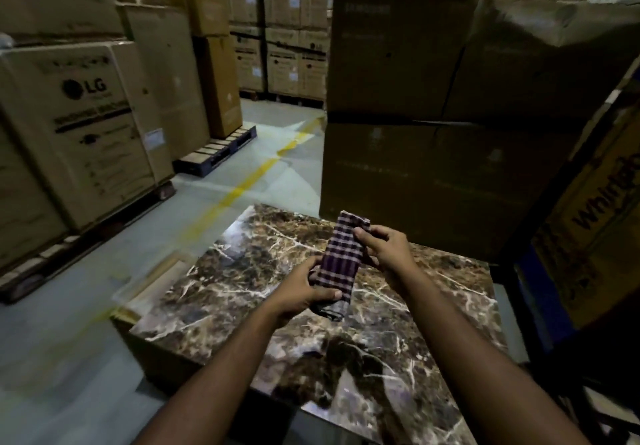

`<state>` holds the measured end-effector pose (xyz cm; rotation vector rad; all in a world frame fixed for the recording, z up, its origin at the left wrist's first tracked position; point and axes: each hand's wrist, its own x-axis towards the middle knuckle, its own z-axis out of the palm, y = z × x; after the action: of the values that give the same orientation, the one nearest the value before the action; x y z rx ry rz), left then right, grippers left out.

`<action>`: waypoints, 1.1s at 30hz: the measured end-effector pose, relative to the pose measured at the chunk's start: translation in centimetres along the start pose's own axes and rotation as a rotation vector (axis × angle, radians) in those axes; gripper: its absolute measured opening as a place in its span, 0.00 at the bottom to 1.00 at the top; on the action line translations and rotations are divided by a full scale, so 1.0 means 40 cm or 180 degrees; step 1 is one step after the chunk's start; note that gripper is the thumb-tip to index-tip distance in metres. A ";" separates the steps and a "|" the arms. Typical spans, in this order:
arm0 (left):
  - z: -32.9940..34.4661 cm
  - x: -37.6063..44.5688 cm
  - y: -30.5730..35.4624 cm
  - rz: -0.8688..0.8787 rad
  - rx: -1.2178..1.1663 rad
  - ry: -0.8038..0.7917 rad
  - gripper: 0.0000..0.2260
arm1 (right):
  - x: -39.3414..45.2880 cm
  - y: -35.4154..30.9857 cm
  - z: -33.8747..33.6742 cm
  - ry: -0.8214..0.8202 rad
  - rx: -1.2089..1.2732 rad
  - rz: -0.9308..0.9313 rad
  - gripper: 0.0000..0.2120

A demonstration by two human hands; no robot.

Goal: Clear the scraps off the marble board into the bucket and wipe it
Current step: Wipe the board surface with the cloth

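Left hand (304, 294) | right hand (384, 249) | both grip folded cloth (341, 257)

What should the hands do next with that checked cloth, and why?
Probably lower the folded checked cloth onto the marble board and start wiping. Both the left hand and the right hand hold it above the board, not touching the surface, and no scraps show on the part of the board in view.

Stacked cardboard cartons (79, 126) on pallets (218, 150) line a dim warehouse aisle, more stacks (280, 29) filling its far end. A yellow line (242, 181) crosses the pale grey concrete floor (52, 358), beside taller dark boxes (433, 98) at right.
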<state>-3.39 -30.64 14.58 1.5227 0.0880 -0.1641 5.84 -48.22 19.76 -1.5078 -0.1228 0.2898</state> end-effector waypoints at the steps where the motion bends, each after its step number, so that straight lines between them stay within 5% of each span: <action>1: -0.042 -0.005 -0.016 -0.0051 -0.0069 0.0119 0.31 | 0.011 0.010 0.032 -0.0020 0.0054 0.0074 0.04; 5: -0.258 -0.046 -0.079 -0.0193 -0.0222 0.0604 0.25 | 0.070 0.052 0.206 -0.0093 0.0153 0.0418 0.02; 9: -0.474 -0.100 -0.120 -0.0235 -0.0367 0.0930 0.29 | 0.123 0.110 0.406 -0.0192 0.0072 0.0704 0.07; 14: -0.691 -0.170 -0.159 -0.0246 -0.0680 0.1141 0.19 | 0.169 0.178 0.632 -0.0256 0.0006 0.0840 0.08; 24: -0.991 -0.186 -0.293 -0.0494 -0.0847 0.2284 0.20 | 0.366 0.327 0.937 -0.0698 -0.0177 0.1278 0.08; 33: -1.265 -0.057 -0.378 -0.1235 -0.1203 0.2883 0.06 | 0.630 0.508 1.209 -0.1014 -0.0567 0.1662 0.09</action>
<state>-5.82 19.37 -2.38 1.0850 1.0772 0.2379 15.25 5.78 0.24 -1.6455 -0.0037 0.9599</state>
